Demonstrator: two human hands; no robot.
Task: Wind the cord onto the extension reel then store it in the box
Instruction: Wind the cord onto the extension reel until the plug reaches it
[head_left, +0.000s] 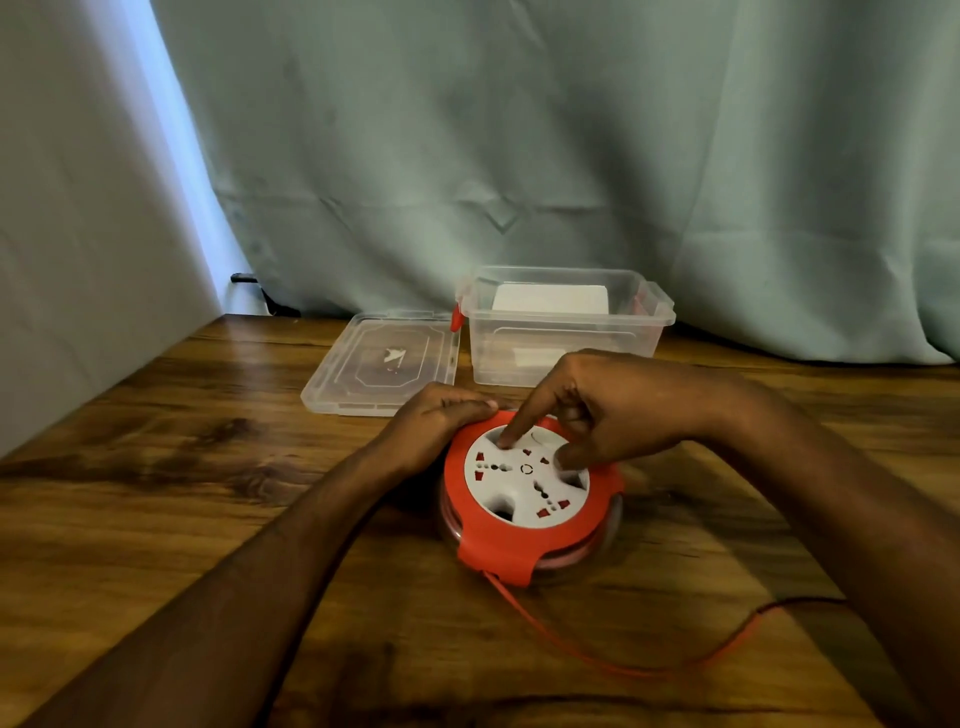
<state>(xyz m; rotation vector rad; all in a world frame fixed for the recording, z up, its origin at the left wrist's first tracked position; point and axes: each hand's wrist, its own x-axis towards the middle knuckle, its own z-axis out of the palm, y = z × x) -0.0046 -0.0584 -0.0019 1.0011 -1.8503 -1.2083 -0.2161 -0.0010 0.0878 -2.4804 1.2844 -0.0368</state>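
Pressing down at frame centre, the right hand (597, 410) has its index finger in a recess of the white socket face, thumb tip on that face, other fingers curled: a narrow grip on the extension reel (530, 493). The left hand (441, 421) curls over the reel's red rim at its upper left, holding it. The reel lies flat on the wooden tabletop (156, 493). Its red cord (587, 660) leaves the lower edge and trails toward the lower right. Above the reel stands the clear box (566, 332), open, with its lid (379, 364) lying flat just left of it.
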